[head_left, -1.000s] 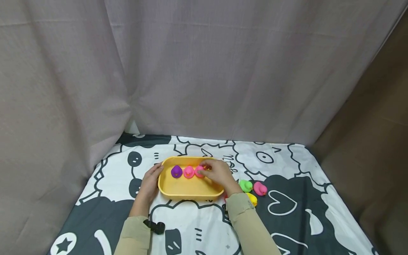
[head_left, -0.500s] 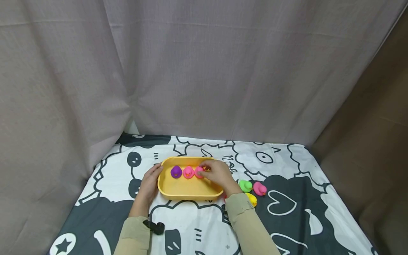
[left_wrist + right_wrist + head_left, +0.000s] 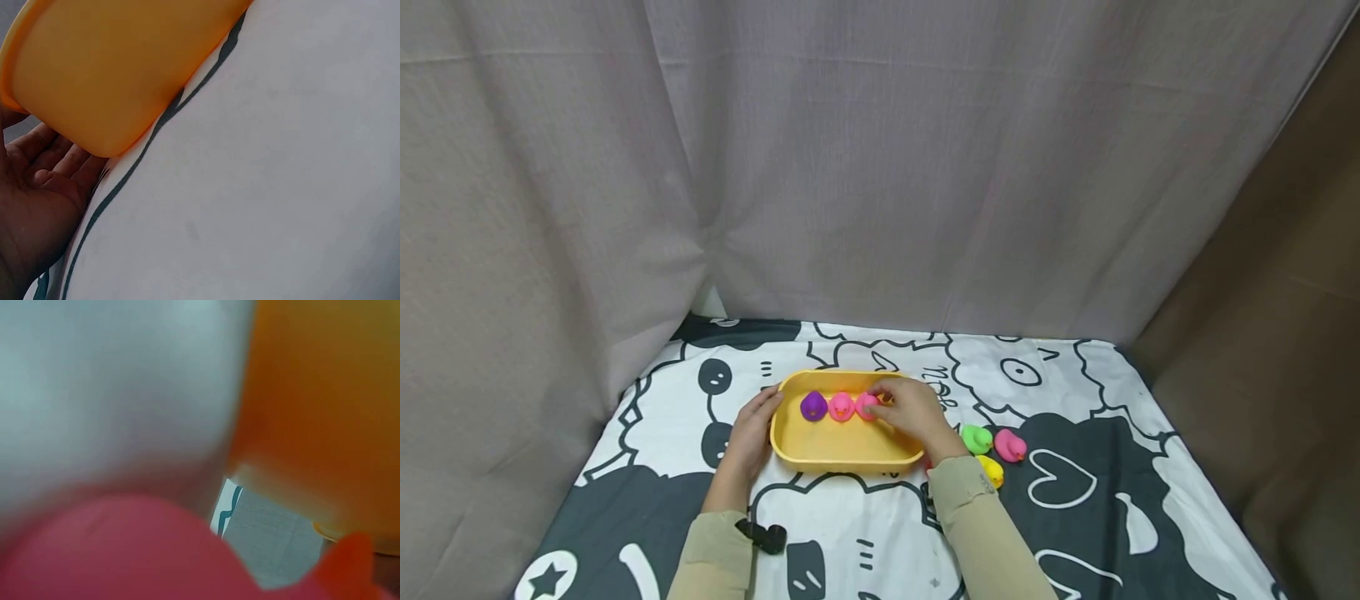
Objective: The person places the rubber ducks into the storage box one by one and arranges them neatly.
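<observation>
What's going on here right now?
A person's left hand holds the left end of a yellow tray, while the right hand has its fingers on the end pink duck inside it. That duck sits in a row with the middle pink duck and a purple toy. Outside the tray, to the right, a green duck, a loose pink duck and a yellow duck lie on the patterned cloth.

Head cam looks forward and down from farther back, left wrist cam's just beside the yellow tray [image 3: 846, 447] those 2 share, and right wrist cam's super close to a pinkish toy [image 3: 125, 550].
</observation>
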`<state>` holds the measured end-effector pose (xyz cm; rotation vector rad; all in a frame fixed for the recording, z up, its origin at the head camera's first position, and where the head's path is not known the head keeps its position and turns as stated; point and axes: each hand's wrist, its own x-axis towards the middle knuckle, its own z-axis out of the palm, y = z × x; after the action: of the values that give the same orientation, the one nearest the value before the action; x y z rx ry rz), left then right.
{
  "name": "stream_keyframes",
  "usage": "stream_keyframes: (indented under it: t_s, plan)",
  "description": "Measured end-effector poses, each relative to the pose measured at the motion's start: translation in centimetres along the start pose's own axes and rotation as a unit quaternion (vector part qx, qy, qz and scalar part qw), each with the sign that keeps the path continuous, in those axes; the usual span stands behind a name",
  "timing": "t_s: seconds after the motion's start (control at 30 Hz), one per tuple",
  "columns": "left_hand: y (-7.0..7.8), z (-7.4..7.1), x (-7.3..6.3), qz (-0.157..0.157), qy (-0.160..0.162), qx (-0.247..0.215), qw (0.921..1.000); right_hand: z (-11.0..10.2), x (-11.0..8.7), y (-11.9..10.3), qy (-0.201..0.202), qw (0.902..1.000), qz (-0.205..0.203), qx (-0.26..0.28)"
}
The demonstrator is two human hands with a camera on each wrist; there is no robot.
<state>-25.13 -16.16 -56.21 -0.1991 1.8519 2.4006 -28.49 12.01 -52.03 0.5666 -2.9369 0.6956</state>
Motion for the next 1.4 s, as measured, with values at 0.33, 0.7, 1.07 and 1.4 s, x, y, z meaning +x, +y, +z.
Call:
stream_keyframes:
  t_s: [0.33, 0.7, 1.07, 1.4]
  plan:
    - [-0.03, 0.00, -0.01, -0.004, 0.003, -0.005, 1.0000, 0.27, 0.03, 0.04, -0.001, 0.9998, 0.016, 0.008]
    - [0.11, -0.09, -0.02, -0.006, -0.004, -0.006, 1.0000, 0.28, 0.05, 0.05, 0.008, 0.9994, 0.023, 0.024]
    - [0.12, 0.05, 0.06, -0.008, -0.001, -0.005, 1.0000, 0.13, -0.05, 0.29, 0.020, 0.9995, 0.003, 0.025]
    - [0.14, 0.00, -0.07, -0.009, 0.002, 0.000, 1.0000, -0.01, -0.06, 0.13, 0.022, 0.9978, 0.021, 0.058]
